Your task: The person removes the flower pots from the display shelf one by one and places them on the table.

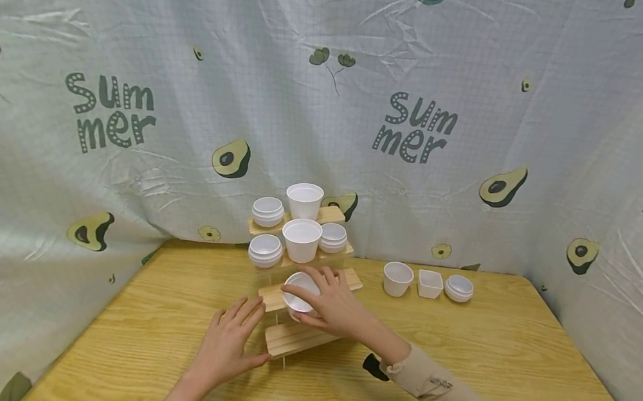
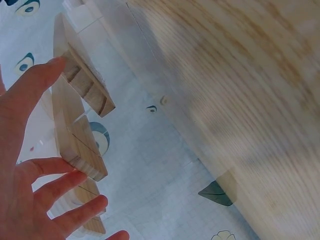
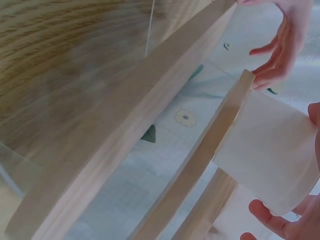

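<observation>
On the stepped stand [image 1: 299,340]: four planks of pale, grained wood, placed one above another like stairs; at the lowest, a thin support [image 1: 284,363], which may be the edge of a clear sheet, but the view is too poor to be sure.
Held cup [image 3: 270,150]: one, white and smooth, round, narrowing to its base; it is at the second plank from the bottom of the stand.
Right hand [image 1: 339,305]: curled around this cup, thumb on one side and fingers on the other.
Left hand [image 1: 228,346]: widely spread at the left end of the stand, gripping nothing, its fingertips touching the plank ends.
Cups and jars higher on the stand: two tall round cups [image 1: 301,242] and three low jars [image 1: 265,253] with ridged walls, all white.
White vessels right of the stand: three in a row, a tall cup [image 1: 398,280], a square cup [image 1: 430,284] and a ridged jar [image 1: 459,290], on the wood-grain table [image 1: 488,345].
Cloth [image 1: 317,6] behind the stand: wrinkled, pale, printed with avocados.
Wrist views: the left one shows notches in the lowest plank, hidden from the head; the right one shows the cup's base against the plank.
</observation>
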### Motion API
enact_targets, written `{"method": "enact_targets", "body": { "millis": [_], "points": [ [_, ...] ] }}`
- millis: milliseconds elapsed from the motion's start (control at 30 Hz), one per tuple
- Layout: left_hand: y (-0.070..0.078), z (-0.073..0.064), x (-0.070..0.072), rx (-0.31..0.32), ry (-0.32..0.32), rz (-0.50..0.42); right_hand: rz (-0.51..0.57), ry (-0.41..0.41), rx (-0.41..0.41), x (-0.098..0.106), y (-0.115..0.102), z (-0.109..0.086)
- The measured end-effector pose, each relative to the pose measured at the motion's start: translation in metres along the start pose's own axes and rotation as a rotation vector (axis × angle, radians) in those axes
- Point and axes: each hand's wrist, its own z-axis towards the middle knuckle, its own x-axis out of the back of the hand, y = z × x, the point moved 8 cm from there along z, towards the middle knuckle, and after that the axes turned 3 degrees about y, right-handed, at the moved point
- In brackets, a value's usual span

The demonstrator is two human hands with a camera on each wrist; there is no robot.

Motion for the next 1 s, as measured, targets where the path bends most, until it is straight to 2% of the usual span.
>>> {"method": "enact_targets", "body": {
  "millis": [167, 467, 1000],
  "points": [
    [0.001, 0.000, 0.000, -0.002, 0.000, -0.007, 0.015, -0.008, -0.001, 0.003, 0.001, -0.008],
    [0.000, 0.000, -0.001, 0.015, -0.017, -0.006, 0.009, 0.026, 0.000, 0.009, 0.008, -0.022],
    [0.000, 0.001, -0.002, 0.018, -0.032, -0.017, 0.029, 0.004, -0.049, 0.013, 0.031, -0.060]
  ]
}}
